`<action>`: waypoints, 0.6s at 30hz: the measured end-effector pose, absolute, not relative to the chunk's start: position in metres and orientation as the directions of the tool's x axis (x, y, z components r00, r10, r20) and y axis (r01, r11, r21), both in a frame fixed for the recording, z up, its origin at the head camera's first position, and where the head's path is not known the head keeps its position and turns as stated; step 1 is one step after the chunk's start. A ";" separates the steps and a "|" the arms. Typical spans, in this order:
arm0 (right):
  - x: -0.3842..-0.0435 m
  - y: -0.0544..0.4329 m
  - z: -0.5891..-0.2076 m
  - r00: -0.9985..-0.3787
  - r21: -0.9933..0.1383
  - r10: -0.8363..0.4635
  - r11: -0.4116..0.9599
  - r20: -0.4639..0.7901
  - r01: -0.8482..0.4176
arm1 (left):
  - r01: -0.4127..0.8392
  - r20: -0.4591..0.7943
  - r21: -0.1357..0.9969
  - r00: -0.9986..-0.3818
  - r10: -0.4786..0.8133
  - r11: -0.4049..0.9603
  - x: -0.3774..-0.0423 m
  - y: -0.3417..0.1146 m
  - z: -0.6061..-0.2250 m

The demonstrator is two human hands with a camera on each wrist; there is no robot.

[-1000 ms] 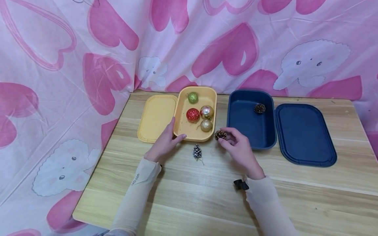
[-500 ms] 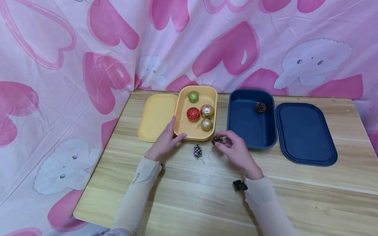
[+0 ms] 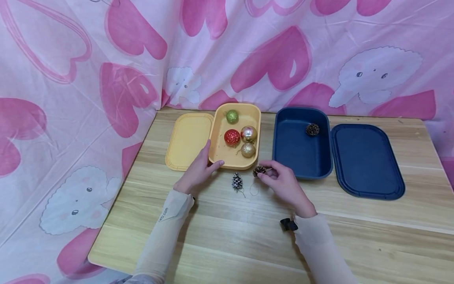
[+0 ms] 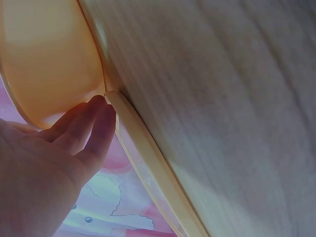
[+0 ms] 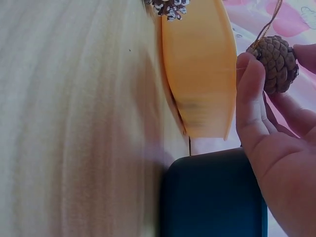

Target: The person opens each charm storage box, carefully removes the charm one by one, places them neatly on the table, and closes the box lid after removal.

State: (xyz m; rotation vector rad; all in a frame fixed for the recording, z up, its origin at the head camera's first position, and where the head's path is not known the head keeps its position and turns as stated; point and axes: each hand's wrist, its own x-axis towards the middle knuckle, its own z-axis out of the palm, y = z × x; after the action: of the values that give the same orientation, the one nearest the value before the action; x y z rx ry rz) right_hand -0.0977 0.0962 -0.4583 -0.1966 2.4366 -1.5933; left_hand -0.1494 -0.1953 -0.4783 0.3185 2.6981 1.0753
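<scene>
My right hand (image 3: 283, 178) pinches a brown pine cone (image 3: 259, 170) between thumb and fingers, just above the table between the two boxes. A thin golden cord (image 5: 269, 22) loops from the cone in the right wrist view. With fingers extended, my left hand (image 3: 196, 172) rests against the near left corner of a yellow box (image 3: 228, 161); its fingertips touch the side wall in the left wrist view. That box holds a green ball (image 3: 232, 116), a red ball (image 3: 232, 137) and two golden balls. A white-tipped pine cone (image 3: 237, 182) lies on the table in front of it.
A dark blue box (image 3: 291, 150) stands to the right with one brown pine cone (image 3: 312, 129) inside. Its blue lid (image 3: 369, 161) lies beside it. The yellow lid (image 3: 188, 142) lies left of the yellow box. A pink curtain (image 3: 213, 59) hangs behind the table.
My right hand has moved the pine cone slightly toward me and to the left, and its cord loop now shows below it. The left hand has stayed at the yellow box.
</scene>
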 end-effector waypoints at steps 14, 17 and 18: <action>-0.094 0.095 -0.468 -0.946 -0.879 -0.274 0.477 -0.171 0.020 | 0.110 -0.128 0.694 -0.954 0.272 0.711 -0.149 -0.195 -0.478; -0.093 0.094 -0.470 -0.946 -0.881 -0.278 0.473 -0.166 0.016 | 0.106 -0.128 0.697 -0.955 0.268 0.709 -0.149 -0.195 -0.478; -0.092 0.094 -0.470 -0.946 -0.881 -0.280 0.473 -0.163 0.012 | 0.105 -0.128 0.698 -0.955 0.268 0.708 -0.149 -0.195 -0.478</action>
State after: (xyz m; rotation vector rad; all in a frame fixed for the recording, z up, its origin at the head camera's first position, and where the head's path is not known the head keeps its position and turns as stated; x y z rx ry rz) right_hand -0.0922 0.0943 -0.4703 -0.2281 2.4391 -1.4617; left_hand -0.1493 -0.1947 -0.4781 0.2992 2.6955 1.0824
